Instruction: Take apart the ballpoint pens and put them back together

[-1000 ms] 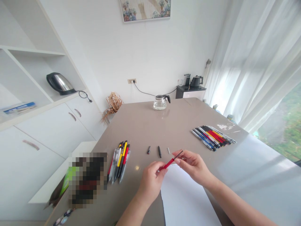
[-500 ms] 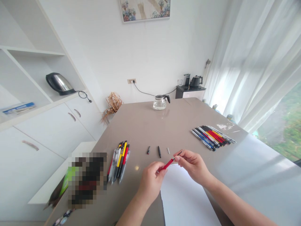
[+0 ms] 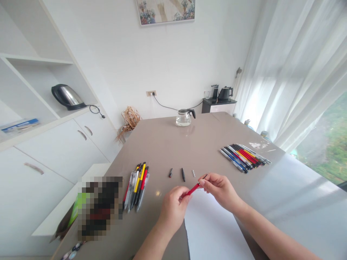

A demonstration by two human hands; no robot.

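My left hand (image 3: 175, 202) is closed round a red pen barrel (image 3: 193, 189), which slants up to the right above the paper's far edge. At the barrel's upper end, my right hand (image 3: 215, 187) pinches a thin black pen refill (image 3: 205, 176); its dark tip pokes out past the fingers, and its other end meets the barrel. Beyond the hands, three small parts lie apart on the table: a short dark piece with a red end (image 3: 170, 173), a black tapered pen part (image 3: 183, 174) and a small metal spring (image 3: 193, 173).
White paper (image 3: 214, 227) lies under the hands on the brown table (image 3: 159, 144). Assorted pens (image 3: 137, 186) are bunched at left, with a row of pens (image 3: 244, 157) at right beside white scraps (image 3: 258, 144). A glass pot (image 3: 183, 118) stands at the far edge. A blurred-out patch (image 3: 100, 209) covers the left edge.
My right fingers have come slightly closer to the red barrel, and a little less of the refill shows between them. The loose parts and pens lie unchanged; the view has shifted slightly.
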